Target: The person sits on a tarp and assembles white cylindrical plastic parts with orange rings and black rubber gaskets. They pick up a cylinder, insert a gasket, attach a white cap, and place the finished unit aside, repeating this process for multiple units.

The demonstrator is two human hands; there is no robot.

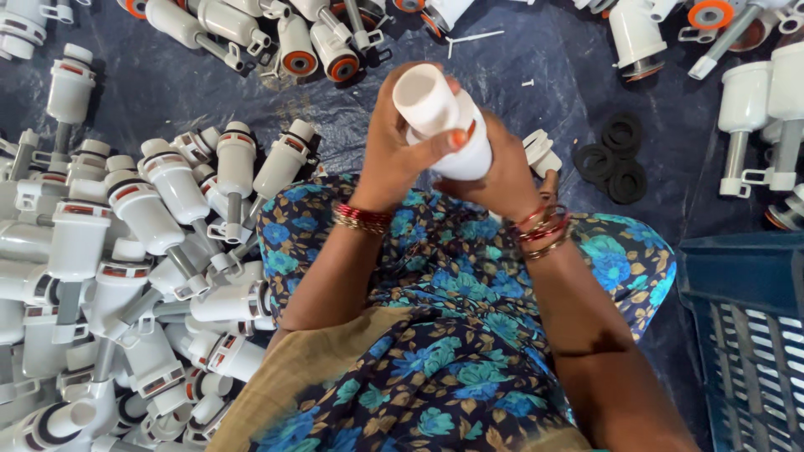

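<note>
Both my hands hold one white plastic valve part above my lap. My left hand wraps the upper cylinder end from the left, thumb across its front. My right hand grips the lower body from the right and underneath. A thin orange ring shows on the part between my hands. Red and gold bangles sit on both wrists. My lap is covered by blue floral cloth.
A big heap of white valve assemblies lies at the left. More white parts with orange seals line the top. Black rubber rings lie on the dark sheet at right. A blue plastic crate stands at lower right.
</note>
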